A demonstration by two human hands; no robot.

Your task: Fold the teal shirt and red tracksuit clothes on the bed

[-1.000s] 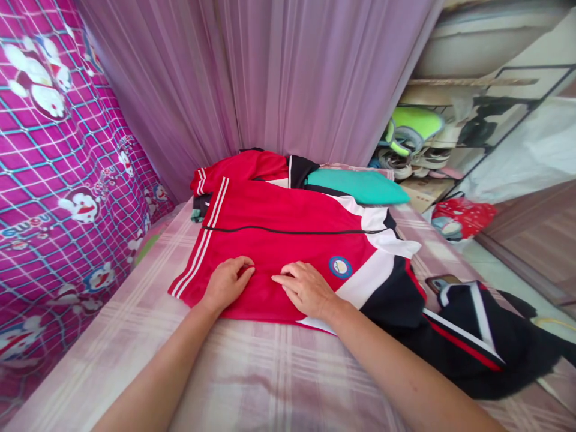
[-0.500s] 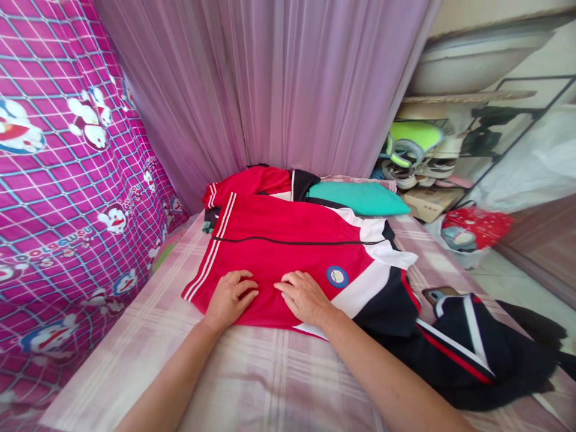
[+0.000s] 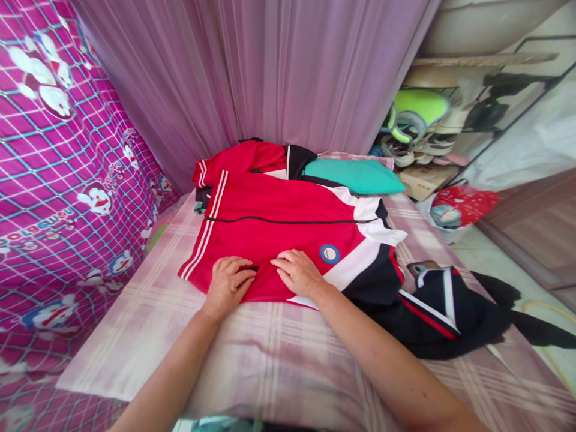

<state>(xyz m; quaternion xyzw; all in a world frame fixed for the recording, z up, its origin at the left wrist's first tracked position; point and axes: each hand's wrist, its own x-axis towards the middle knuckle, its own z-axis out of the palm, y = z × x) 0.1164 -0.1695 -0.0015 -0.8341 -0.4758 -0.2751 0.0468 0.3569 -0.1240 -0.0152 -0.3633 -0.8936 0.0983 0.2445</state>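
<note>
A red track jacket (image 3: 279,210) with white stripes, a black zip line and a round blue badge lies flat on a pink checked sheet (image 3: 270,366). My left hand (image 3: 227,283) rests on its near hem, fingers together and slightly curled against the cloth. My right hand (image 3: 299,273) lies flat beside it on the same hem, fingers stretched toward the left hand. The jacket's black and white sleeve (image 3: 432,312) trails off to the right.
Another red garment (image 3: 245,159) and a teal cushion (image 3: 355,175) lie behind the jacket. A pink curtain (image 3: 279,72) hangs at the back, a magenta cartoon cloth (image 3: 58,168) on the left. Shoes on a rack (image 3: 418,132) and a red bag (image 3: 459,207) stand at the right.
Both hands stay on the jacket's near hem, fingertips drawn a little closer together. The camera has shifted, showing more of the sheet in front.
</note>
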